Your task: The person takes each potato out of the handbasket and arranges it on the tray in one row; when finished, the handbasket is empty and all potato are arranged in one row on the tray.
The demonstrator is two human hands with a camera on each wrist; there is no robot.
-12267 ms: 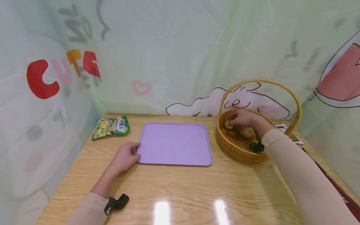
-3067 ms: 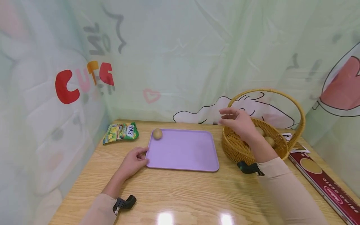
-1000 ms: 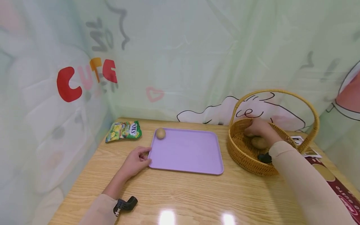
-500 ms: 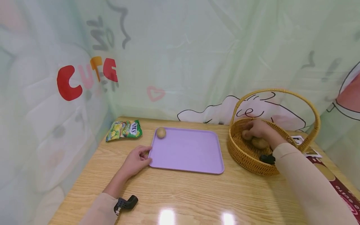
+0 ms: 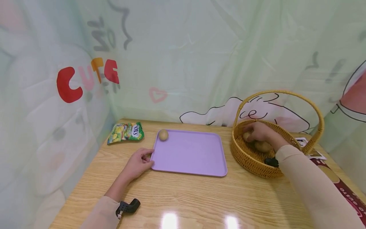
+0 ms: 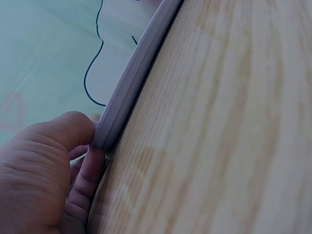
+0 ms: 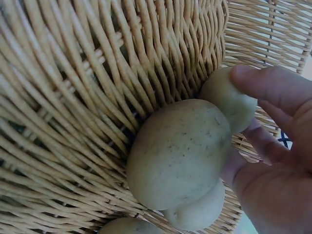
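My left hand (image 5: 140, 163) pinches the left edge of a lilac tray (image 5: 190, 154) between thumb and fingers; the left wrist view shows the tray's rim (image 6: 129, 80) in that grip. One round potato (image 5: 163, 135) sits in the tray's far left corner. Inside a wicker basket (image 5: 251, 163) on the right, my right hand (image 5: 260, 132) has its thumb and fingers around a smaller potato (image 7: 226, 97). Beside it lies a larger, speckled potato (image 7: 180, 151), resting against another potato (image 7: 200, 209). Part of one more potato (image 7: 129, 226) shows at the bottom of the right wrist view.
A green snack packet (image 5: 125, 133) lies left of the tray. The basket's tall handle (image 5: 281, 92) arches over my right hand. Right of the basket are a dark red box (image 5: 347, 194) and some printed cards (image 5: 317, 155). A printed curtain (image 5: 183, 63) hangs behind the wooden table.
The tray was bare at first; a potato now sits in its corner. My right hand rose out of the basket, then went back in and closed around a small potato. The left hand kept its grip.
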